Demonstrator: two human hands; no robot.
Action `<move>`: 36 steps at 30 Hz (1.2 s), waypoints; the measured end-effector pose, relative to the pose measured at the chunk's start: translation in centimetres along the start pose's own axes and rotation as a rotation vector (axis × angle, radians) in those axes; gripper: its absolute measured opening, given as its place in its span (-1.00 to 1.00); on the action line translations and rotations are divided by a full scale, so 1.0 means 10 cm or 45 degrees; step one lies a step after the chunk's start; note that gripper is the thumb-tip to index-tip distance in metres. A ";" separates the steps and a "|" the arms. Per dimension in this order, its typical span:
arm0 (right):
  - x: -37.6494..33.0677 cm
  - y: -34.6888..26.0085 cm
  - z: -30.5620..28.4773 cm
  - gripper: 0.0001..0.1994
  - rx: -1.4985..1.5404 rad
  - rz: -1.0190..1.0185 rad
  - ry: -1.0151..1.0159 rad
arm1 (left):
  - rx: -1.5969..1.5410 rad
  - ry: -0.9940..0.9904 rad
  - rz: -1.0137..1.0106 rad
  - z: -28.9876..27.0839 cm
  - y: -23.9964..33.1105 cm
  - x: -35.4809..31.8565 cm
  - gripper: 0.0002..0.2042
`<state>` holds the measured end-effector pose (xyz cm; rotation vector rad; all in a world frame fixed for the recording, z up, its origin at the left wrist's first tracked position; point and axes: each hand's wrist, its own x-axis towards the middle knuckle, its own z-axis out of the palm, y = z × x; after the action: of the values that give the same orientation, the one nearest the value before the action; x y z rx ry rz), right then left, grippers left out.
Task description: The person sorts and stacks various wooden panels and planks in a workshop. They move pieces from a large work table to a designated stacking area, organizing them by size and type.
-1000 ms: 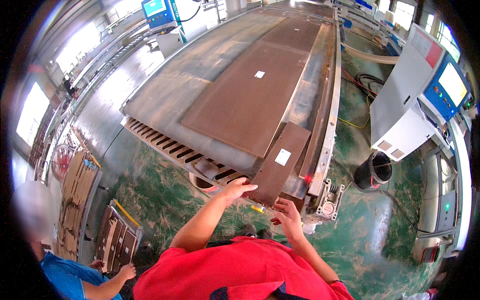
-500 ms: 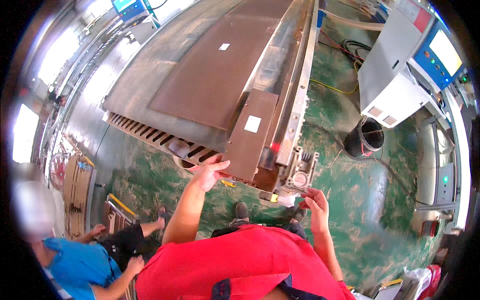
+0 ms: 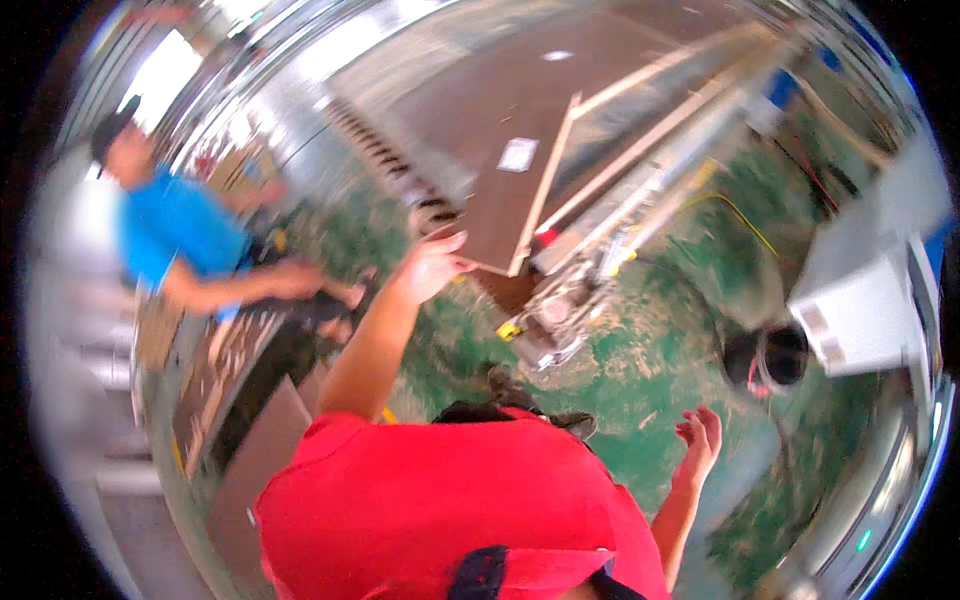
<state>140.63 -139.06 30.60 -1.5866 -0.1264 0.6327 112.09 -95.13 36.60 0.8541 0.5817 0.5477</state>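
A narrow brown board [image 3: 510, 205] with a white label [image 3: 517, 155] and a pale edge lies at the near end of a long machine bed. My left hand [image 3: 430, 270] grips the board's near left corner; motion blur softens the fingers. To the right, away from the bed, my right hand [image 3: 700, 437] hangs over the green floor with its fingers apart and loosely bent, holding nothing. Beyond the narrow board, a larger brown sheet [image 3: 470, 85] rests on the bed.
A metal mechanism [image 3: 550, 315] juts from the bed's near corner. At right stand a black bucket [image 3: 765, 358] and a white cabinet [image 3: 860, 310]. A person in a blue shirt [image 3: 180, 225] is at left, near stacked boards [image 3: 265, 455]. A yellow hose [image 3: 740, 220] crosses the floor.
The view has swung, so the bed now slants to the upper right. My right hand has moved away from the metal mechanism. My left hand stays at the board's corner.
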 end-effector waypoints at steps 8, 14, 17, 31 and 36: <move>-0.08 -0.16 0.93 -0.71 0.000 -0.022 -0.702 | -0.026 0.397 0.125 -0.26 -0.47 -1.39 -0.60; -0.57 -0.25 1.83 -0.72 -0.185 -0.032 -1.097 | -0.101 0.532 0.055 -0.90 -0.77 -2.33 -0.49; -0.86 -0.16 2.22 -0.73 -0.254 -0.013 -1.121 | -0.074 0.549 -0.017 -1.38 -0.87 -2.67 -0.45; -2.01 0.66 4.58 -0.72 -0.600 0.275 -1.787 | 0.011 1.270 -0.470 -2.88 -0.89 -4.70 -0.79; -2.17 0.94 5.21 -0.73 -0.787 0.246 -2.072 | -0.391 1.626 -0.256 -3.29 -1.38 -4.63 -0.80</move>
<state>95.59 -103.85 29.35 -1.2274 -1.4792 2.0455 59.91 -115.34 19.69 0.0464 1.6653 0.9451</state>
